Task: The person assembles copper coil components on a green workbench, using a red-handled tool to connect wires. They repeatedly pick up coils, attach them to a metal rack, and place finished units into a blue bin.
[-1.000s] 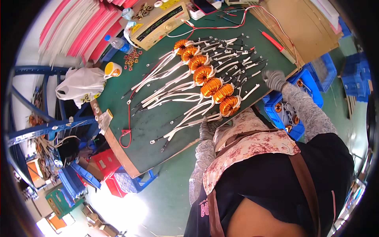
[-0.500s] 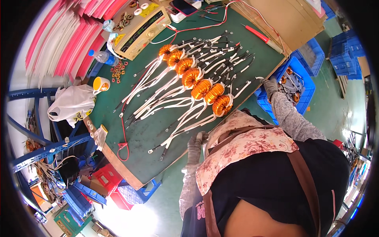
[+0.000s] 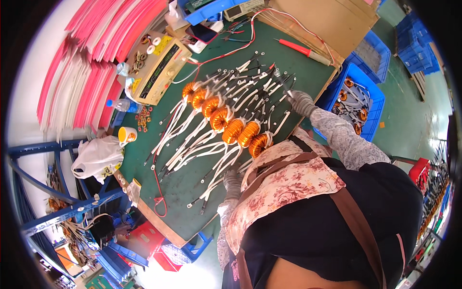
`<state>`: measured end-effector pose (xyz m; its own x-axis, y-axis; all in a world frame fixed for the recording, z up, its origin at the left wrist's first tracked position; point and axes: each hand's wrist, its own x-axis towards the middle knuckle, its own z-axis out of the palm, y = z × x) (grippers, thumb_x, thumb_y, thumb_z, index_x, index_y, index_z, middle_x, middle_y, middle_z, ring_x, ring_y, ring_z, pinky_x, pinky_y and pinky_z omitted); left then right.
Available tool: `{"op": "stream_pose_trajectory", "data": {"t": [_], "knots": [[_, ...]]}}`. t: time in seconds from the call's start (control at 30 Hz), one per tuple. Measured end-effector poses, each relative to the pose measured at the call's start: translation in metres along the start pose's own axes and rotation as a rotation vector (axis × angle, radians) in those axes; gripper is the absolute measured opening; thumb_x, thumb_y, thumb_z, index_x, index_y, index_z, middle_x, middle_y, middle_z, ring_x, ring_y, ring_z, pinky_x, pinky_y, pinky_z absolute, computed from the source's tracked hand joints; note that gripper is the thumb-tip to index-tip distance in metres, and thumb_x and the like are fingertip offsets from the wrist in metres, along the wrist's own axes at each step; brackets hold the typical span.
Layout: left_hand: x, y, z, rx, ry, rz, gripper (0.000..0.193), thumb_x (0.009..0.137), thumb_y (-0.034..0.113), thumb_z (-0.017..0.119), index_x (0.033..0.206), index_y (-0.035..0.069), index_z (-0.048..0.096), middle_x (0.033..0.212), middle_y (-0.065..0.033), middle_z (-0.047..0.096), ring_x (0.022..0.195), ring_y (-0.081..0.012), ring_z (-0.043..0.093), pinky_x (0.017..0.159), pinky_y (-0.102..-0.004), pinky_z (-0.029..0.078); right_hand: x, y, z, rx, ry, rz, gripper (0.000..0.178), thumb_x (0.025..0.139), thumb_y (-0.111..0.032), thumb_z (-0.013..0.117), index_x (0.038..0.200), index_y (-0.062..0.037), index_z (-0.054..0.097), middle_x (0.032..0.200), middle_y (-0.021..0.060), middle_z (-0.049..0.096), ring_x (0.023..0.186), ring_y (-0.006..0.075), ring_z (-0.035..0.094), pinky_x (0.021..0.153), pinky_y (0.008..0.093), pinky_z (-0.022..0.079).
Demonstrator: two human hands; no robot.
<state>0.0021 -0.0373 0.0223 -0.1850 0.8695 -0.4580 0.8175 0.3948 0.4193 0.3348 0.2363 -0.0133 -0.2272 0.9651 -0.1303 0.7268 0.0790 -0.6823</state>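
Observation:
A row of several copper-wound ring coils (image 3: 219, 118) lies slantwise across the green worktable (image 3: 185, 219). White sleeved leads (image 3: 185, 156) fan out to their left, and black and white leads with ring terminals (image 3: 257, 89) to their right. My right hand (image 3: 302, 103), in a grey striped glove, is at the right-hand lead ends. Its fingers are closed, and a thin pale piece seems to stick out past the fingertips; I cannot make out what it is. My left hand (image 3: 232, 182), gloved alike, is at the near table edge beside the white leads, its fingers mostly hidden.
A blue crate (image 3: 375, 118) with more coils stands right of the table. A cream bench meter (image 3: 161, 72), a red-handled probe (image 3: 296, 47) and cardboard (image 3: 327, 19) are toward the back. At the left lie a yellow cup (image 3: 127, 135), a water bottle (image 3: 124, 105) and a white bag (image 3: 98, 156).
My right hand has moved from beside the crate leftward to the lead ends. My left hand has come up to the white leads. The view has shifted, while the coils keep their arrangement.

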Motion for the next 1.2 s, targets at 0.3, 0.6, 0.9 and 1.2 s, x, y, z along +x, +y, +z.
{"op": "stream_pose_trajectory", "data": {"t": [0.3, 0.6, 0.9, 1.2], "knots": [[0.005, -0.034, 0.029, -0.180, 0.104, -0.081, 0.044, 0.062, 0.015, 0.069, 0.105, 0.020, 0.060, 0.101, -0.0137, 0.060, 0.095, -0.0315, 0.055, 0.083, -0.0376, 0.044, -0.039, -0.061, -0.046, 0.734, -0.515, 0.757, 0.046, 0.077, -0.047, 0.061, 0.085, -0.0017, 0.058, 0.080, 0.0074, 0.060, 0.068, 0.0142, 0.058, 0.055, 0.0276, 0.045], [0.012, -0.027, 0.018, -0.107, 0.161, -0.008, 0.043, 0.060, 0.025, 0.076, 0.099, 0.011, 0.062, 0.096, -0.0149, 0.062, 0.093, -0.0331, 0.056, 0.080, -0.0378, 0.045, -0.017, -0.058, 0.096, 0.950, -0.434, 0.490, 0.020, 0.081, -0.023, 0.063, 0.081, -0.0034, 0.058, 0.072, 0.0038, 0.056, 0.060, 0.0140, 0.050, 0.051, 0.0282, 0.043], [0.022, -0.013, 0.007, -0.011, 0.023, -0.055, 0.052, 0.064, 0.034, 0.074, 0.105, 0.005, 0.059, 0.099, -0.0181, 0.061, 0.097, -0.0327, 0.056, 0.083, -0.0393, 0.043, -0.005, -0.108, 0.068, 1.010, -0.293, 0.661, 0.015, 0.078, -0.011, 0.065, 0.071, -0.0020, 0.056, 0.059, 0.0029, 0.051, 0.050, 0.0147, 0.049, 0.042, 0.0282, 0.042], [-0.038, -0.016, -0.038, 0.073, -0.045, 0.035, 0.056, 0.071, 0.024, 0.063, 0.123, 0.012, 0.047, 0.112, -0.0150, 0.056, 0.108, -0.0320, 0.048, 0.095, -0.0426, 0.032, -0.001, -0.071, -0.011, 0.973, -0.558, 0.668, 0.033, 0.072, -0.029, 0.071, 0.093, -0.0053, 0.060, 0.085, 0.0074, 0.062, 0.071, 0.0187, 0.060, 0.055, 0.0289, 0.050]]}}
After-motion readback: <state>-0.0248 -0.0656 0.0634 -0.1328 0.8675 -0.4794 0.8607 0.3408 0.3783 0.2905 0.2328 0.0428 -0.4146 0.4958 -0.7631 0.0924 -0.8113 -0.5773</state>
